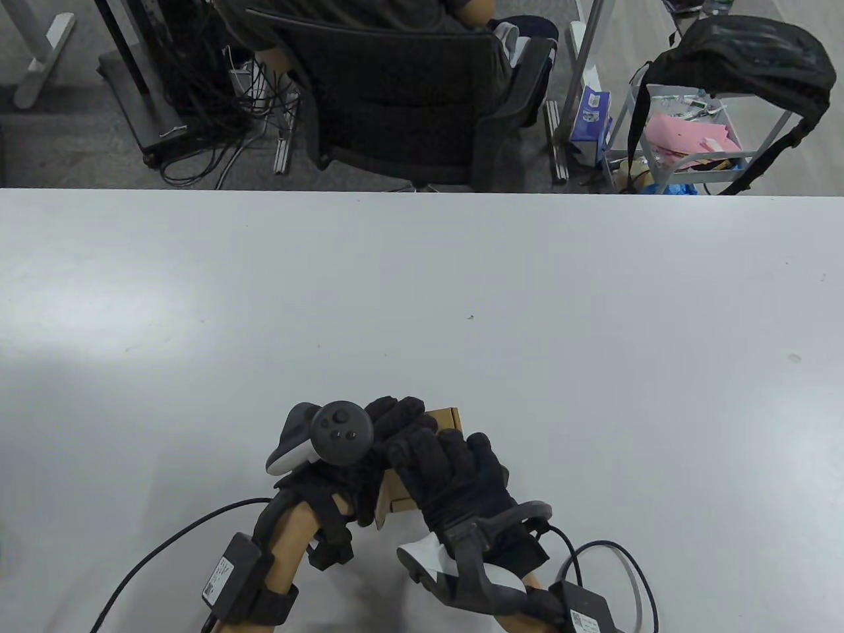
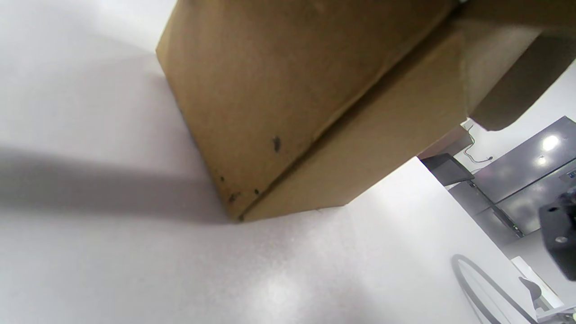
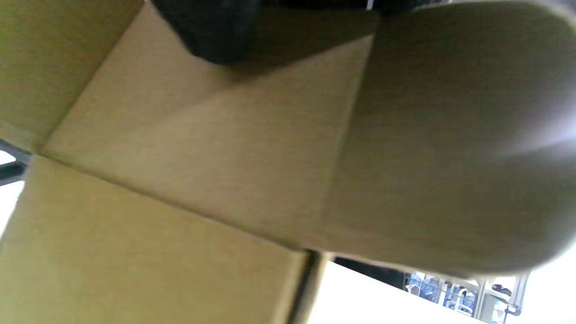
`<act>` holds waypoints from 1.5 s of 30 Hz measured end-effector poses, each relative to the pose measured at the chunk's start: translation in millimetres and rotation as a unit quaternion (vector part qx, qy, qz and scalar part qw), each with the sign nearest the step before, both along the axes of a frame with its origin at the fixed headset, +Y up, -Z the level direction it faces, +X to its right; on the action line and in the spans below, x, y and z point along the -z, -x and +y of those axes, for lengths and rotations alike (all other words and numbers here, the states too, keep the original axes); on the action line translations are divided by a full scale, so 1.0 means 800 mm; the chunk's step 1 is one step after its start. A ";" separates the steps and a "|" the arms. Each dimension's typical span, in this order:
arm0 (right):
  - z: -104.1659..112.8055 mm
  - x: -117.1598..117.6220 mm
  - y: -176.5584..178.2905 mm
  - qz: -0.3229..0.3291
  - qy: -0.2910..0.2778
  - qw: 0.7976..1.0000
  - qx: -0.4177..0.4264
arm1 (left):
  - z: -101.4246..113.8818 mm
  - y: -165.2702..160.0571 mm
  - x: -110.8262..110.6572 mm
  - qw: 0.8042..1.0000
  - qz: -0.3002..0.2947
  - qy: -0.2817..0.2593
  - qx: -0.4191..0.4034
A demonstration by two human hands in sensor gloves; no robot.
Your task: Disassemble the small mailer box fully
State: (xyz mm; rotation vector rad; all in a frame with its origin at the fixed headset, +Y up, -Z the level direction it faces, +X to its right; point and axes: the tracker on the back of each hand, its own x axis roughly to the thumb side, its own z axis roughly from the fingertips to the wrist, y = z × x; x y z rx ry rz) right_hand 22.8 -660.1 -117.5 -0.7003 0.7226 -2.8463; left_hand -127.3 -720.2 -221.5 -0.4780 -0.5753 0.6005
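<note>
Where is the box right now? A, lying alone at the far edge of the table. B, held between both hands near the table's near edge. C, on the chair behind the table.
B: the box sits between the left hand and right hand, close to the table's near edge.

mailer box [image 2: 279, 90]: plain brown cardboard, matt, fine fibrous grain, few dark specks near one corner
box flap [image 3: 450, 135]: same cardboard, matt, rounded edge, creased fold lines
table [image 1: 422, 297]: smooth white laminate-like top, low sheen, soft glare patches
left hand [image 1: 389, 428]: black knit cloth glove, matt, fuzzy
right hand [image 1: 455, 481]: same black cloth glove, matt
trackers [image 1: 339, 432]: hard plastic, dark grey matt face, white smooth shell
wrist straps [image 1: 264, 603]: black webbing
cables [image 1: 165, 547]: black, smooth jacket
chair [image 1: 395, 86]: dark woven fabric, matt
</note>
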 end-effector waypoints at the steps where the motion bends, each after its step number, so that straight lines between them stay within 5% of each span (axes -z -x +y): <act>1: -0.001 0.000 0.000 0.008 0.013 1.000 0.009 | 0.000 0.000 0.000 1.000 0.001 0.000 0.000; 4: -0.009 0.005 0.001 0.046 0.109 0.987 0.109 | 0.000 -0.001 -0.001 1.000 0.004 -0.005 0.004; 10: -0.016 0.009 0.002 0.023 0.026 0.991 0.132 | -0.003 0.004 0.001 1.000 0.003 -0.018 -0.003; 16: -0.006 0.004 0.000 0.029 0.000 0.987 0.160 | -0.002 0.018 0.005 0.998 0.022 -0.054 0.001; 27: 0.062 0.041 -0.011 -0.003 -0.022 0.977 0.210 | -0.005 0.050 0.012 0.996 0.044 -0.033 -0.069; 35: 0.094 0.087 -0.014 -0.020 0.031 0.976 0.216 | -0.009 0.040 0.011 0.998 0.046 -0.042 0.014; 45: 0.119 0.131 0.000 -0.049 0.049 0.981 0.179 | -0.016 0.028 0.004 0.997 0.056 0.030 0.031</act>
